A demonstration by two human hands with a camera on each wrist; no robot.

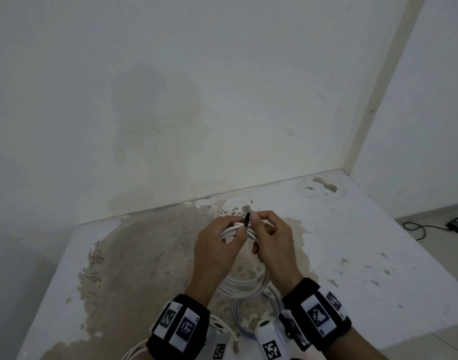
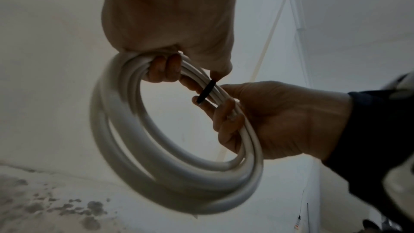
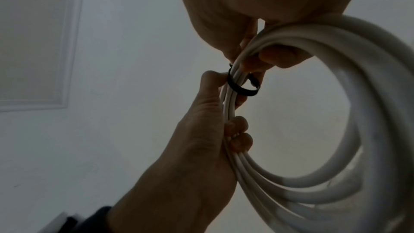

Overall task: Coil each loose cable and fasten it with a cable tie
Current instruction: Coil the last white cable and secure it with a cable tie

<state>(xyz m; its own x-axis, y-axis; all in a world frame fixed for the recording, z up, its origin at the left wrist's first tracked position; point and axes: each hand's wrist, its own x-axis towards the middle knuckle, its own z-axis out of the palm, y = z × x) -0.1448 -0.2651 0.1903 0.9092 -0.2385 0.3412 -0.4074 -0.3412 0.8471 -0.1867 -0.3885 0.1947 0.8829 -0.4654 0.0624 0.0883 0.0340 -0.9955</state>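
Note:
A white cable coil (image 1: 242,285) hangs upright above the table, held between both hands. A black cable tie (image 1: 247,220) loops around its top strands. My left hand (image 1: 235,228) grips the coil just left of the tie, with its thumb against the band. My right hand (image 1: 259,224) pinches the tie's upper end, and its lower fingers curl round the strands. In the left wrist view the tie (image 2: 207,91) crosses the coil (image 2: 156,166) between the left hand (image 2: 165,66) and the right hand (image 2: 224,112). In the right wrist view the tie (image 3: 237,88) forms a loose ring around the coil (image 3: 358,95).
The white stained table (image 1: 352,242) meets a wall at the back, and its right edge drops to the floor. A second thin cable loop (image 1: 256,307) lies under my wrists, and more white cable (image 1: 134,352) at the bottom left. A black device (image 1: 457,224) with a cord lies on the floor.

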